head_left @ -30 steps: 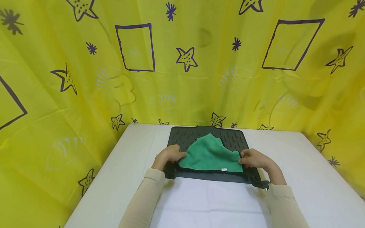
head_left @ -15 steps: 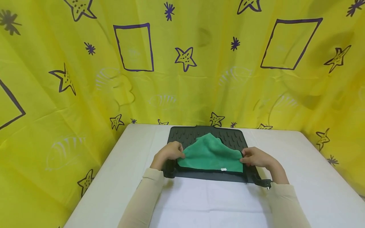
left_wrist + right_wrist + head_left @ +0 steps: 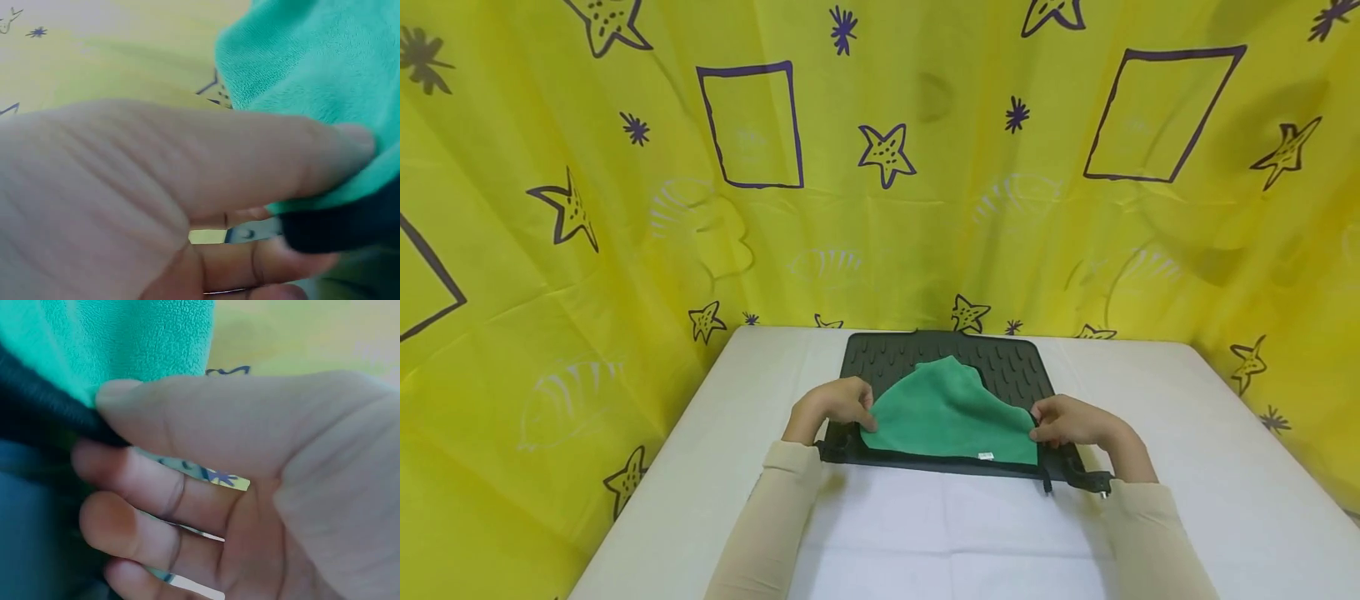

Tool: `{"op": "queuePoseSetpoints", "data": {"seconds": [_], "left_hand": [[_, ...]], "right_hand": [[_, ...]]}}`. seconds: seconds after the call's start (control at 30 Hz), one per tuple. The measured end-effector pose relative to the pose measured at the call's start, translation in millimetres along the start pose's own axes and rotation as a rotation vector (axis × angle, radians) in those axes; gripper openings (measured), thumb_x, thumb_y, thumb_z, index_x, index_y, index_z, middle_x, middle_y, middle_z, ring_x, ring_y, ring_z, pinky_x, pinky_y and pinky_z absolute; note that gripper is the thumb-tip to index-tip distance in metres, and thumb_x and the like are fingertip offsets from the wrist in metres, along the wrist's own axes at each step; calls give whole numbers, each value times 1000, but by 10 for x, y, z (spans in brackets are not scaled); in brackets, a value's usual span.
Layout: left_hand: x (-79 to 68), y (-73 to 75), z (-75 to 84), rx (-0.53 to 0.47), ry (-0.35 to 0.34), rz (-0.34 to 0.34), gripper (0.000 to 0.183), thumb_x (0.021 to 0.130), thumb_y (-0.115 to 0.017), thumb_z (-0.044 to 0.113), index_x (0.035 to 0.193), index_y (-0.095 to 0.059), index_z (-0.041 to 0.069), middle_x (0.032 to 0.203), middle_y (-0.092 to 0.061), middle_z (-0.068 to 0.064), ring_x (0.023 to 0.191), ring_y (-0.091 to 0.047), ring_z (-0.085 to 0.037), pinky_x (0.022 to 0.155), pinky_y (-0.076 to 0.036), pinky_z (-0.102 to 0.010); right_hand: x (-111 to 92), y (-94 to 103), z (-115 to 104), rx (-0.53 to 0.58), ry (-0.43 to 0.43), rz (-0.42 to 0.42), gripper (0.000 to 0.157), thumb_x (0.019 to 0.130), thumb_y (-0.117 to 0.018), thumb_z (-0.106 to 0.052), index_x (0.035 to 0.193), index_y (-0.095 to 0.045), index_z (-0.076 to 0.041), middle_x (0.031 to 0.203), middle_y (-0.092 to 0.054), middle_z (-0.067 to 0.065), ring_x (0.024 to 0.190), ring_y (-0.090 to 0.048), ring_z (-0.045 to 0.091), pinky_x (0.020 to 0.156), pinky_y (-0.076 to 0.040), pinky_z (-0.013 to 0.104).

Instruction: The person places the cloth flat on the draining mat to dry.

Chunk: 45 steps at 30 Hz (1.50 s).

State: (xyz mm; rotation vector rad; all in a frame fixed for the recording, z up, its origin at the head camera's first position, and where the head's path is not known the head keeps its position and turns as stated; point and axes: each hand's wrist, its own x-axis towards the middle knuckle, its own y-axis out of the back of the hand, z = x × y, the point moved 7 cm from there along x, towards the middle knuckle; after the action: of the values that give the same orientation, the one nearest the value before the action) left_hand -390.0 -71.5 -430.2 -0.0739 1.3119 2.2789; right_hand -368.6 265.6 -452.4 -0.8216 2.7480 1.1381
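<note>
A green terry cloth (image 3: 947, 417) with a dark edge and a small white tag is stretched between both hands over a dark ridged mat (image 3: 880, 354). My left hand (image 3: 838, 402) pinches its left corner; in the left wrist view the thumb presses on the green side, fingers beneath the dark edge. At the right corner my right hand (image 3: 1071, 421) pinches the cloth between thumb and fingers, and the right wrist view shows the dark edge (image 3: 56, 394) running into that pinch. The cloth's far part peaks upward in a soft fold.
The mat lies on a white-covered table (image 3: 940, 533). Behind and beside the table hangs a yellow curtain (image 3: 925, 242) printed with stars and squares. Dark straps with cameras sit at both wrists, and beige sleeves (image 3: 767, 525) cover the forearms.
The left hand has shifted slightly left and toward the person, with the right hand nearly in place. The cloth's near edge has come closer to the mat's front edge and its peak has dropped slightly.
</note>
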Motion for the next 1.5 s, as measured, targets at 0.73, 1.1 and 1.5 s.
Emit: {"op": "queuePoseSetpoints", "data": {"seconds": [0.73, 1.1, 1.5], "left_hand": [[305, -175, 122, 59, -45, 394, 18, 83, -75, 34, 91, -72, 18, 91, -71, 0, 77, -61, -17, 61, -46, -31], [315, -335, 283, 22, -56, 266, 38, 83, -73, 32, 109, -68, 5, 99, -70, -7, 77, -59, -17, 68, -50, -33], [300, -286, 310, -53, -87, 322, 11, 90, -64, 18, 89, -64, 7, 85, -65, -4, 72, -57, -17, 63, -46, -30]], "right_hand": [[306, -70, -193, -162, -59, 417, 28, 94, -61, -23, 110, -66, -1, 96, -68, 12, 84, -60, 21, 72, -50, 35], [462, -292, -249, -140, -61, 350, 41, 89, -62, -15, 125, -56, 4, 96, -64, 13, 83, -56, 22, 70, -46, 34], [422, -146, -261, -34, -34, 481, 22, 95, -58, -16, 109, -59, 0, 97, -63, 14, 86, -54, 24, 71, -43, 33]]}}
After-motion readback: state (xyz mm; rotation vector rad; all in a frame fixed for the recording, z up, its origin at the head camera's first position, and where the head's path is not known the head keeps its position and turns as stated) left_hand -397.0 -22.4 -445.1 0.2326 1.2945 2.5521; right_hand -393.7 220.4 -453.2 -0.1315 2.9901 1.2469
